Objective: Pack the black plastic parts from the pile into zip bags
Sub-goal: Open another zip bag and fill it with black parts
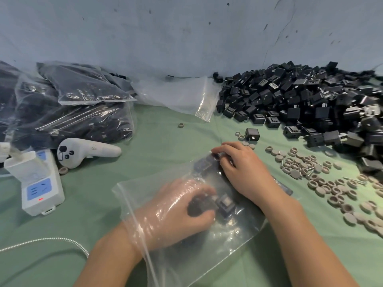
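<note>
Green tabletop (pixel 165 141): inside the slippery clear zip bag (pixel 145 189), my left grip (pixel 180 206) clasps a black plastic part (pixel 199 206) (light, rigid, I judge); right grip (pixel 244 168) pinches the bag.

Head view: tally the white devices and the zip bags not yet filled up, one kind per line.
Zip bag being filled: 1
Empty zip bag: 1
White controller: 1
White power strip: 1
Total: 4
</note>
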The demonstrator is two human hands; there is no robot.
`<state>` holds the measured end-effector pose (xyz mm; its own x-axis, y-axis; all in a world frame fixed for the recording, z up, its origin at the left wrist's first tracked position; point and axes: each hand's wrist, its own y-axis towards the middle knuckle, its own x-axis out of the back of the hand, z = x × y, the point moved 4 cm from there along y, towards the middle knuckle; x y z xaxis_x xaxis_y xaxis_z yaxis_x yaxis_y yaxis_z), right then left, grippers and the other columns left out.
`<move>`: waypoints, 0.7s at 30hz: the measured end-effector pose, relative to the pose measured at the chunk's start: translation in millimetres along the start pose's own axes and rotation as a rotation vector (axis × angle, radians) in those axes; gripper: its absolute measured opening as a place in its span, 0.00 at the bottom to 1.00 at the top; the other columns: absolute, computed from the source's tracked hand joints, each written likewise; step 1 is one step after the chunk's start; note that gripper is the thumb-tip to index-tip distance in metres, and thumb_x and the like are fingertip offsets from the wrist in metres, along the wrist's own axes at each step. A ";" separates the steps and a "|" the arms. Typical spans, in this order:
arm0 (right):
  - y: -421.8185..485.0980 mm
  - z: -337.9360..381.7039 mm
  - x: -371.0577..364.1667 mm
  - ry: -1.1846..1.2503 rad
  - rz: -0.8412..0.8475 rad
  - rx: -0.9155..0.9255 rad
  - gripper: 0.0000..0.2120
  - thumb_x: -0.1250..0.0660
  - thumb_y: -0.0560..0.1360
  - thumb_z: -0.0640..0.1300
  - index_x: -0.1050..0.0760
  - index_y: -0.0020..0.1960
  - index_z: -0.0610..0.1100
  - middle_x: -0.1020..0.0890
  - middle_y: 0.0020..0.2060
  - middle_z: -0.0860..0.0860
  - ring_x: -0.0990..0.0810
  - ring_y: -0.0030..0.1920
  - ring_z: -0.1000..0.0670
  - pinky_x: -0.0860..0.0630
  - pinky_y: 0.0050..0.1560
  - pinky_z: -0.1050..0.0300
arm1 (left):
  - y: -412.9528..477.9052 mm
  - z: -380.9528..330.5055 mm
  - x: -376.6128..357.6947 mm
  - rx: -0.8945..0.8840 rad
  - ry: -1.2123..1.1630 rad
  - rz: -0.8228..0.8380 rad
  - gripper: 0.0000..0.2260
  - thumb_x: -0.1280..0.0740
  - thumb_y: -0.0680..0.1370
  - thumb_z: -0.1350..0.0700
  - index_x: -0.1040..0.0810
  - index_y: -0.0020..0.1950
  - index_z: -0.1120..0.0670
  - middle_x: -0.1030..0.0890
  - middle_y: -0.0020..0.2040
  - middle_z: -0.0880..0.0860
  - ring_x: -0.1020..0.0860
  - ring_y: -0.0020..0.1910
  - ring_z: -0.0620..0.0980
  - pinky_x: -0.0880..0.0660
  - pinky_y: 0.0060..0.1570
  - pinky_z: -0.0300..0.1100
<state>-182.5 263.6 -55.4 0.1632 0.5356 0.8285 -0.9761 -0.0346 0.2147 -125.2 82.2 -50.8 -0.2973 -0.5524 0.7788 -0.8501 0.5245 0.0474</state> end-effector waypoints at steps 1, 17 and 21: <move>-0.2 -0.3 -0.3 0.000 0.001 -0.001 0.15 0.43 0.82 0.48 0.23 0.63 0.57 0.26 0.65 0.58 0.30 0.64 0.51 0.32 0.65 0.52 | 0.4 -1.5 2.2 -0.012 -0.019 -0.021 0.16 0.35 0.73 0.43 0.25 0.61 0.38 0.25 0.54 0.36 0.26 0.55 0.37 0.31 0.55 0.28; 0.7 -2.1 -0.7 0.003 -0.012 0.010 0.15 0.43 0.82 0.48 0.23 0.63 0.57 0.26 0.65 0.57 0.30 0.64 0.51 0.32 0.63 0.53 | 4.6 1.2 7.6 0.039 -0.011 -0.202 0.11 0.40 0.81 0.46 0.23 0.62 0.39 0.24 0.53 0.39 0.25 0.52 0.35 0.35 0.51 0.21; 0.4 -2.5 -0.7 -0.006 -0.009 0.011 0.15 0.44 0.82 0.48 0.23 0.63 0.57 0.26 0.65 0.58 0.30 0.64 0.52 0.33 0.63 0.54 | 10.1 2.3 4.4 0.088 0.006 -0.257 0.10 0.41 0.80 0.57 0.21 0.46 0.48 0.20 0.44 0.44 0.23 0.45 0.42 0.29 0.49 0.33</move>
<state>-183.3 265.3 -57.2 0.1724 0.5308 0.8298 -0.9730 -0.0396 0.2275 -136.1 83.5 -48.4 -0.0648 -0.6559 0.7521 -0.9317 0.3096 0.1897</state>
